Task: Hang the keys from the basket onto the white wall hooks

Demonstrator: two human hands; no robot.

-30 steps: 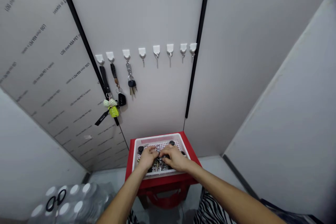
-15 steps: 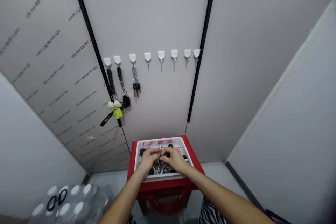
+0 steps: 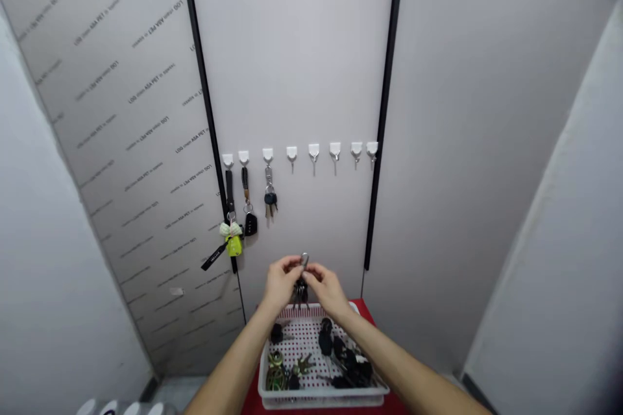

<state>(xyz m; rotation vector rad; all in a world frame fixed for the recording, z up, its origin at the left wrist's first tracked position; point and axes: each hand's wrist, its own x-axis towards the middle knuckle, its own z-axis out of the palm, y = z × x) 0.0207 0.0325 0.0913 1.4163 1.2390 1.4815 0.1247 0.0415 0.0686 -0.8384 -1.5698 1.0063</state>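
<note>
Between them, my left hand (image 3: 282, 282) and my right hand (image 3: 325, 285) pinch a bunch of keys (image 3: 300, 292) by its silver clip, above the far rim of a white basket (image 3: 321, 398). The clip's rounded end points up and the keys dangle below it. Inside the basket lie several black keys (image 3: 348, 363), some brass-coloured keys (image 3: 304, 364) and a greenish coiled ring (image 3: 276, 376). On the wall ahead hangs a row of white hooks; the fourth hook from the left (image 3: 291, 154) bears nothing.
Three hooks at the left carry a yellow-green key fob (image 3: 233, 246) on a black strap, a black car key (image 3: 250, 224) and a key bunch (image 3: 270, 198). A red stool (image 3: 366, 312) supports the basket. White-capped bottles (image 3: 111, 407) stand low at the left.
Both hands have risen out of the basket with the key bunch, toward the wall. The view has tilted up and shifted, showing more of the basket's contents.
</note>
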